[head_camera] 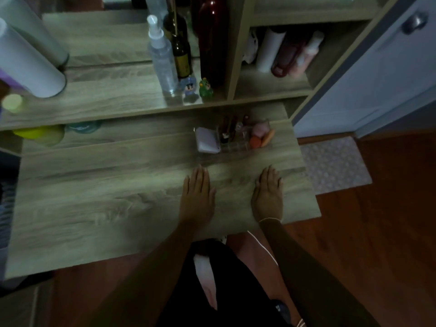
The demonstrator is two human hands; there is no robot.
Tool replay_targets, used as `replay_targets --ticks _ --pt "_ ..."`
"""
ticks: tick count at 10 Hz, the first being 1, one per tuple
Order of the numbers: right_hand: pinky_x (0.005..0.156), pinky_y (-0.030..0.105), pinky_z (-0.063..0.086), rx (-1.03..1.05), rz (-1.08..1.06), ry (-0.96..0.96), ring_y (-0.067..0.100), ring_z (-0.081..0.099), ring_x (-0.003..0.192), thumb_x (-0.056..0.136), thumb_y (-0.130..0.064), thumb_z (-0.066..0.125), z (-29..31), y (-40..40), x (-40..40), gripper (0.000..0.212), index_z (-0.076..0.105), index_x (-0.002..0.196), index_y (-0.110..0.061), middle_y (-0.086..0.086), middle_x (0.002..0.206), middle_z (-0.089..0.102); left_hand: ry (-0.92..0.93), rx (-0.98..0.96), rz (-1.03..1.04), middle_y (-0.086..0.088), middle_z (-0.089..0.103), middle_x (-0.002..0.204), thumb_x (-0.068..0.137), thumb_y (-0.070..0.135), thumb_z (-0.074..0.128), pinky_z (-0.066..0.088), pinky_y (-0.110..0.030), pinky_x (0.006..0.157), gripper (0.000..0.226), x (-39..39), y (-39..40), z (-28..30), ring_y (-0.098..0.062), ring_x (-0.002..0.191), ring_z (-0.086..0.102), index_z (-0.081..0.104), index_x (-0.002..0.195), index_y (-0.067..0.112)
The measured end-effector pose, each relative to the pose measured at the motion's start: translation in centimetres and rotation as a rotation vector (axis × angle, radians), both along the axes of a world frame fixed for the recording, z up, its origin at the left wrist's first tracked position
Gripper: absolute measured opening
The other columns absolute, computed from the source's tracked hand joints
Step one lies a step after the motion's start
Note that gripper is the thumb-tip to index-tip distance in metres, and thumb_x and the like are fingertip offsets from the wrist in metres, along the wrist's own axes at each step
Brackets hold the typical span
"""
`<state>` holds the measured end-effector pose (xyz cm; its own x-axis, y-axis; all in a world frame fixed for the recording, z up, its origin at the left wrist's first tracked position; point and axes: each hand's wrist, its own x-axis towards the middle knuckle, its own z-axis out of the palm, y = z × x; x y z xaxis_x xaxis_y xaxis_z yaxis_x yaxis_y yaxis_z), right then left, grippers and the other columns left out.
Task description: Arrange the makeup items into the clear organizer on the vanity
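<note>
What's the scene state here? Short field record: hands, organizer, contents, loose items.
left hand: flat on vanity top, empty
right hand: flat on vanity top, empty
clear organizer: ahead of both hands, near right edge
contents: white compact at left, lipsticks upright in middle, sponges at right
loose makeup on lower top: none visible

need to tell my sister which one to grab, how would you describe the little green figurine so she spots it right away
Start at the tall dark red bottle on the raised wooden shelf above the desk. The small green figurine stands at its base, near the shelf's front edge. A small blue figurine stands just left of it; only this one is green.
</note>
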<state>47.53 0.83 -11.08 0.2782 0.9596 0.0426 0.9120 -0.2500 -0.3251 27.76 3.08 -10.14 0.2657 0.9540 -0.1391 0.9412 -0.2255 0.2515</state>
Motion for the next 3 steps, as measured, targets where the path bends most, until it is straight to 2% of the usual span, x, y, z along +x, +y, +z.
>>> replay_targets --ticks 1,3 --pt "0.113 0.051 0.031 -0.007 -0.027 -0.014 0.041 0.038 0.136 0.096 -0.008 0.049 0.2 -0.9 -0.8 0.047 0.037 0.138 0.009 0.029 0.144 0.04 -0.001 -0.035 -0.032 -0.019 0.012 0.156 0.099 0.034 0.027 0.006 -0.044 0.117 0.059 -0.3 0.0 -0.2 -0.027 0.145 0.005 0.013 0.147 0.002" --pt "0.121 0.044 0.015 -0.125 -0.049 0.074 0.034 0.017 0.146 0.1 -0.025 0.038 2.0 -3.3 -3.5 0.056 0.02 0.146 0.004 0.024 0.155 0.021 -0.008 -0.1 -0.28 -0.022 0.006 0.156 0.101 0.03 0.031 0.007 -0.043 0.116 0.058 -3.2 0.8 1.5 -0.032 0.145 0.002 0.01 0.146 0.0"
